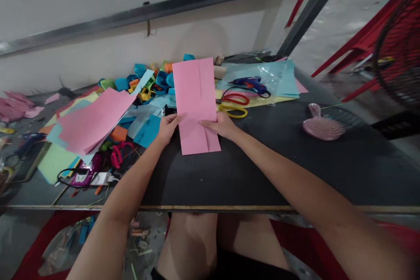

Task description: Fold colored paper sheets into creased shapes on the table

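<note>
A folded sheet of pink paper (190, 96) is held up in front of me, its lower edge near the dark table. My left hand (169, 127) pinches its left edge. On the other side, my right hand (225, 125) grips the right edge, thumb lying across the front. A lengthwise seam runs down the sheet, right of its middle, where a folded flap shows. Just beyond my right hand lie scissors with yellow (234, 111) and red handles, partly hidden by the paper. A blue glue gun (251, 84) rests behind them.
Loose pink sheets (95, 118) lie over other coloured paper on the left. Behind them is a heap of small folded paper pieces (149, 85). A purple corded device (88, 170) sits near the front left. At right are a pink hairbrush (323, 127) and a fan (400, 48).
</note>
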`<state>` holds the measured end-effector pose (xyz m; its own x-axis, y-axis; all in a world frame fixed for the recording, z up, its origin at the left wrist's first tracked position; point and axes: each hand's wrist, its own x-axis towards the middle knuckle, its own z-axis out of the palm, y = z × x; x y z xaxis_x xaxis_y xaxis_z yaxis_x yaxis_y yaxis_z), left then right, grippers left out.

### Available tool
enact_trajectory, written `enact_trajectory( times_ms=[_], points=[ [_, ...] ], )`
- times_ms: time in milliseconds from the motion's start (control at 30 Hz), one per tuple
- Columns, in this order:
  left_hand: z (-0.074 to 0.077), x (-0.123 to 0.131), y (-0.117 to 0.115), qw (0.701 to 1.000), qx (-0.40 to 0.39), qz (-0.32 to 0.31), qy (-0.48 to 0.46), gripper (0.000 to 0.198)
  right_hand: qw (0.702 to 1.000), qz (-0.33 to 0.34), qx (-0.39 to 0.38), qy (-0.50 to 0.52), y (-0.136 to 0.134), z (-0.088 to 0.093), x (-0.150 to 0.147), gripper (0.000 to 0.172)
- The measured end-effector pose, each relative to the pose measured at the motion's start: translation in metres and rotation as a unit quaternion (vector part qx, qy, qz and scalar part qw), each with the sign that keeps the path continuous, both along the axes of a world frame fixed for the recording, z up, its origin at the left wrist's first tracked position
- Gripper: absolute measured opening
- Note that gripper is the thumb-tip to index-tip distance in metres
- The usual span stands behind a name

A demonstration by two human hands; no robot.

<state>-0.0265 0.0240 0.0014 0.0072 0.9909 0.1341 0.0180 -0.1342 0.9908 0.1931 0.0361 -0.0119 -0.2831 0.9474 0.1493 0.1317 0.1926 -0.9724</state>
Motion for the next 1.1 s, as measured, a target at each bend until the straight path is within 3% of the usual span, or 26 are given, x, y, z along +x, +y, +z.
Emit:
enact_trajectory(
  times_ms=[300,467,600,800,867,967,1033,1100],
  points=[
    [0.000,-0.001,-0.003,1.000,0.012,0.014,0.022,0.043,0.999,0.032,-0.002,0.006,0.003,-0.004,0.001,0.052],
    [0.000,-0.001,0.001,1.000,0.006,-0.018,0.015,0.049,1.000,-0.017,0.010,0.013,0.004,-0.006,0.001,0.053],
    [-0.003,0.000,0.003,0.998,0.011,-0.052,0.020,0.073,0.996,-0.069,0.022,0.049,0.003,-0.003,-0.001,0.050],
    [-0.007,0.000,0.002,0.993,0.043,-0.002,0.109,0.068,0.995,-0.065,0.005,0.079,0.003,-0.002,-0.002,0.046],
    [-0.004,0.003,-0.003,0.979,0.107,0.045,0.170,0.080,0.995,-0.070,0.001,0.072,0.004,-0.005,-0.002,0.044],
    [0.004,0.014,-0.019,0.917,0.223,0.099,0.317,0.093,0.995,-0.074,-0.002,0.070,0.005,-0.007,-0.001,0.042],
    [0.006,0.024,-0.031,0.872,0.265,0.095,0.400,0.095,0.995,-0.071,-0.011,0.069,0.004,-0.007,0.000,0.042],
    [0.006,0.032,-0.041,0.846,0.265,0.078,0.456,0.100,0.995,-0.071,-0.017,0.073,0.004,-0.005,0.000,0.043]
  ],
)
